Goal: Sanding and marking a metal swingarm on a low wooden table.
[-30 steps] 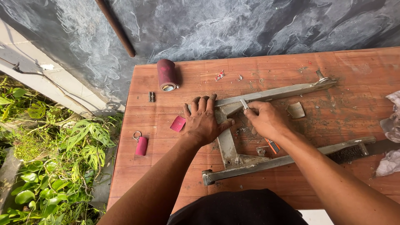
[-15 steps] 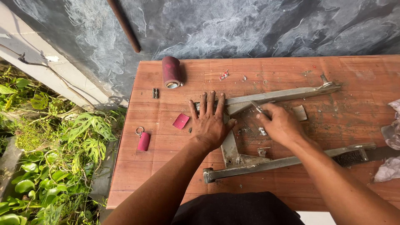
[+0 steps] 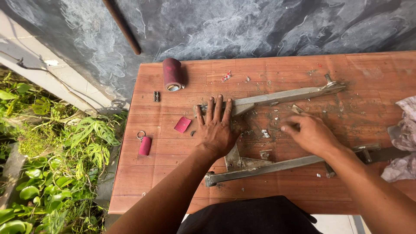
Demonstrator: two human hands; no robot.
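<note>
A grey metal frame (image 3: 277, 96) with two long arms lies on the reddish wooden table (image 3: 182, 182). My left hand (image 3: 216, 130) presses flat on the frame's left end, fingers spread. My right hand (image 3: 310, 132) hovers between the two arms with its fingers curled; whether it holds a small part I cannot tell. Small metal bits and dirt (image 3: 265, 133) are scattered between my hands. The frame's lower arm (image 3: 268, 167) runs toward the table's right side.
A maroon roll (image 3: 172, 74) lies at the back left. A red card (image 3: 182, 124), a red key fob with a ring (image 3: 144, 145) and a small dark part (image 3: 156, 96) lie left of my hand. A crumpled white cloth (image 3: 405, 143) is at the right edge. Plants (image 3: 52, 164) grow left of the table.
My right hand has moved right and toward me, away from the frame's upper arm. My left hand stays pressed on the frame. The view has drifted slightly.
</note>
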